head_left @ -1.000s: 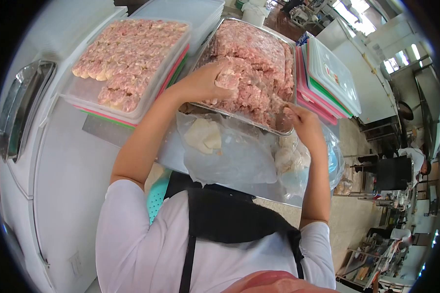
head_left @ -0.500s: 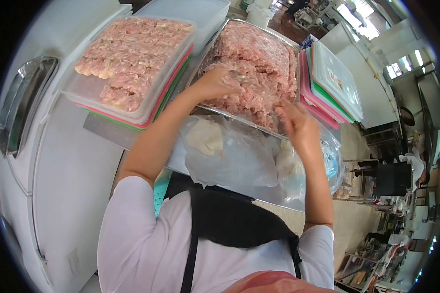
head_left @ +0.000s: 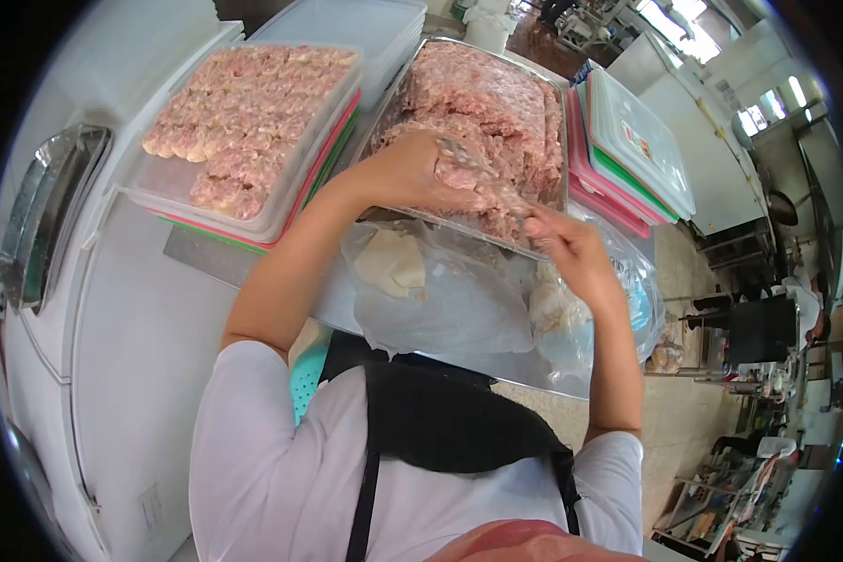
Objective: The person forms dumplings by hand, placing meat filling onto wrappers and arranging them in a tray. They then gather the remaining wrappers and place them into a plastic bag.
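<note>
A deep metal tray (head_left: pixel 562 178) holds a large mound of minced meat (head_left: pixel 478 89). Over its near left part is my left hand (head_left: pixel 412 173), closed round some of the minced meat. My right hand (head_left: pixel 571 245) is at the tray's near right edge, its fingers pinched together beside the meat; what they hold, if anything, is too small to make out. Pale dough wrappers (head_left: pixel 391 264) lie on a plastic sheet (head_left: pixel 459 314) just in front of the tray. To the left, a clear plastic container (head_left: pixel 164 181) carries rows of meat-filled pieces (head_left: pixel 253 103).
Stacked pink, green and clear lids (head_left: pixel 637 140) stand right of the tray. More clear containers (head_left: pixel 347 28) are behind. A plastic bag (head_left: pixel 567 323) lies at the near right. A metal tray (head_left: pixel 51 211) is at far left.
My left hand has turned and moved slightly down and right, with meat now in it. My right hand has come in closer to it. The view has shifted slightly.
</note>
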`<state>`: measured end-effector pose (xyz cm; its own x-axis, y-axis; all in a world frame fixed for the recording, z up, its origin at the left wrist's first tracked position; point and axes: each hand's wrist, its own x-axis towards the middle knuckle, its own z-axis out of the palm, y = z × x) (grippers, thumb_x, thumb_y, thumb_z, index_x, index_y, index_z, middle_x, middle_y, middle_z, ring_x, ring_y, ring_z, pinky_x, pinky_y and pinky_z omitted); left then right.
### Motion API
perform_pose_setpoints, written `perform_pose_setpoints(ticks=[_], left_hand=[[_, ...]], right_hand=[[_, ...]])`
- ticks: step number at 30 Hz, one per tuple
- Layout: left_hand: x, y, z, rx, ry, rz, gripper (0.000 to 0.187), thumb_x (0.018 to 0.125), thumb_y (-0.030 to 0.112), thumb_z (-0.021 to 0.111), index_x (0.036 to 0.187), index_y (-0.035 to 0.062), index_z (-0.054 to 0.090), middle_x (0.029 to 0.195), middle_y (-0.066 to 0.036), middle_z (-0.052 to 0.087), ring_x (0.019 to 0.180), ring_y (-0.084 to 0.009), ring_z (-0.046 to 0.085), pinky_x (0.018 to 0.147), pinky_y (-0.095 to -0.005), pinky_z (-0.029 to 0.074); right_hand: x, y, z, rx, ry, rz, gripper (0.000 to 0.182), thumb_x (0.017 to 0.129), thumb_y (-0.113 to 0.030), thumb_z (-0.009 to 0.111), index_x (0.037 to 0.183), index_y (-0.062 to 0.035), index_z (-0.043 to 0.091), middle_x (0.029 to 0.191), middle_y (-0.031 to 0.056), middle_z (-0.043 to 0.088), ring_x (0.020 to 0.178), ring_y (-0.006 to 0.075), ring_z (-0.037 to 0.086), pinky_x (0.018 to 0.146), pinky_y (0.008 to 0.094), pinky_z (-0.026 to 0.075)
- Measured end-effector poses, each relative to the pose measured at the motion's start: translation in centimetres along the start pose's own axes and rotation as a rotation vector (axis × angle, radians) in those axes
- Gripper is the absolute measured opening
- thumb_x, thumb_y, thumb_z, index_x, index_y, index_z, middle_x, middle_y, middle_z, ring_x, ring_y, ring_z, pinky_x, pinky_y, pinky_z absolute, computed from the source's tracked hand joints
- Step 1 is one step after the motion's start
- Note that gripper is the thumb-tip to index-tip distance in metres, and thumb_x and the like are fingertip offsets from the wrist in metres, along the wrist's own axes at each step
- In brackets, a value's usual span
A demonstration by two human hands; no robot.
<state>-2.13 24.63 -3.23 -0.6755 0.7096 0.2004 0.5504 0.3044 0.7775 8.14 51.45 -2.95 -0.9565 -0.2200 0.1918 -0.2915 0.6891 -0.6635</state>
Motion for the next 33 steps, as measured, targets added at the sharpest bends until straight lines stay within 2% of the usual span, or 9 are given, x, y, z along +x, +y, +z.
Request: perform_pose_setpoints(ticks=[11, 14, 17, 20, 23, 25, 27, 30, 33], left_hand=[[-0.4, -0.8, 0.6, 0.083, 0.125, -0.001, 0.073, 0.071, 0.034, 0.08, 0.128, -0.0013, 0.052, 0.131, -0.021, 0.053, 0.126, -0.0305, 0.046, 0.105, -0.0371, 0.036], [-1.6, 0.2, 0.3, -0.03, 0.223, 0.11, 0.065, 0.071, 0.031, 0.08, 0.123, -0.0003, 0.056, 0.125, -0.019, 0.058, 0.12, -0.0308, 0.052, 0.104, -0.0373, 0.037], [-2.3, 2.7, -0.4, -0.258, 0.137, -0.07, 0.056, 0.069, 0.026, 0.08, 0.115, 0.001, 0.061, 0.113, -0.015, 0.064, 0.109, -0.0262, 0.058, 0.102, -0.0359, 0.038], [-3.8, 2.5, -1.5, 0.099, 0.356, -0.067, 0.045, 0.07, 0.018, 0.08, 0.109, 0.0024, 0.063, 0.101, -0.008, 0.066, 0.101, -0.0185, 0.059, 0.097, -0.0333, 0.041], [-8.4, 3.7, -6.0, 0.013, 0.346, -0.027, 0.041, 0.073, 0.012, 0.077, 0.111, 0.0029, 0.063, 0.103, -0.005, 0.064, 0.1, -0.0141, 0.057, 0.093, -0.0315, 0.043], [-12.0, 2.7, -9.1, 0.049, 0.521, -0.033, 0.041, 0.077, 0.01, 0.074, 0.115, 0.0029, 0.06, 0.107, -0.004, 0.062, 0.1, -0.0151, 0.058, 0.091, -0.0307, 0.044], [-15.9, 0.9, -12.4, -0.121, 0.639, -0.194, 0.047, 0.079, 0.011, 0.073, 0.122, 0.0023, 0.056, 0.111, -0.005, 0.06, 0.1, -0.0165, 0.058, 0.089, -0.0302, 0.046], [-19.7, -1.9, -14.8, 0.347, 0.815, -0.361, 0.06, 0.076, 0.022, 0.074, 0.13, 0.0062, 0.053, 0.106, -0.011, 0.062, 0.086, -0.0181, 0.061, 0.079, -0.0333, 0.049], [-20.8, -1.6, -15.7, 0.485, 0.616, -0.725, 0.063, 0.077, 0.011, 0.072, 0.135, 0.0036, 0.046, 0.117, -0.009, 0.061, 0.105, -0.0188, 0.059, 0.092, -0.031, 0.046]], right_hand=[[-0.4, -3.1, -3.5, -0.342, 0.079, -0.16, 0.026, 0.088, -0.022, 0.065, 0.105, -0.0027, 0.068, 0.1, 0.0182, 0.067, 0.082, 0.035, 0.065, 0.073, 0.0375, 0.05], [-1.4, -4.7, -5.4, -0.225, 0.111, -0.015, 0.03, 0.09, -0.025, 0.061, 0.109, -0.0013, 0.065, 0.103, 0.018, 0.066, 0.09, 0.0352, 0.064, 0.078, 0.0376, 0.049], [-0.9, -5.5, -2.5, -0.312, -0.022, -0.117, 0.036, 0.091, -0.026, 0.06, 0.116, -0.001, 0.062, 0.107, 0.0192, 0.065, 0.096, 0.0342, 0.063, 0.083, 0.0362, 0.048], [0.1, -2.7, -1.6, -0.199, -0.007, -0.082, 0.035, 0.093, -0.023, 0.059, 0.118, -0.0001, 0.059, 0.109, 0.0192, 0.065, 0.098, 0.0304, 0.063, 0.087, 0.0337, 0.046], [1.5, 0.8, -1.1, -0.115, -0.052, -0.005, 0.033, 0.093, -0.022, 0.059, 0.116, 0.001, 0.061, 0.108, 0.0163, 0.066, 0.098, 0.0247, 0.063, 0.088, 0.0313, 0.046], [2.1, 2.9, -0.3, -0.048, -0.066, 0.036, 0.033, 0.093, -0.022, 0.059, 0.115, 0.0014, 0.062, 0.106, 0.0133, 0.067, 0.097, 0.0204, 0.062, 0.087, 0.0298, 0.046], [2.7, 5.1, 0.8, 0.044, -0.034, 0.044, 0.032, 0.093, -0.023, 0.06, 0.114, 0.0015, 0.063, 0.104, 0.01, 0.068, 0.096, 0.0166, 0.061, 0.086, 0.0287, 0.046], [4.4, 7.2, 1.9, 0.235, 0.003, 0.337, 0.032, 0.093, -0.021, 0.06, 0.115, 0.0006, 0.063, 0.101, 0.0072, 0.068, 0.096, 0.014, 0.06, 0.087, 0.0277, 0.045], [5.4, 8.9, 3.6, 0.3, 0.094, 0.344, 0.031, 0.092, -0.019, 0.06, 0.116, 0.0006, 0.063, 0.101, 0.0072, 0.068, 0.096, 0.0137, 0.06, 0.088, 0.0265, 0.044]])
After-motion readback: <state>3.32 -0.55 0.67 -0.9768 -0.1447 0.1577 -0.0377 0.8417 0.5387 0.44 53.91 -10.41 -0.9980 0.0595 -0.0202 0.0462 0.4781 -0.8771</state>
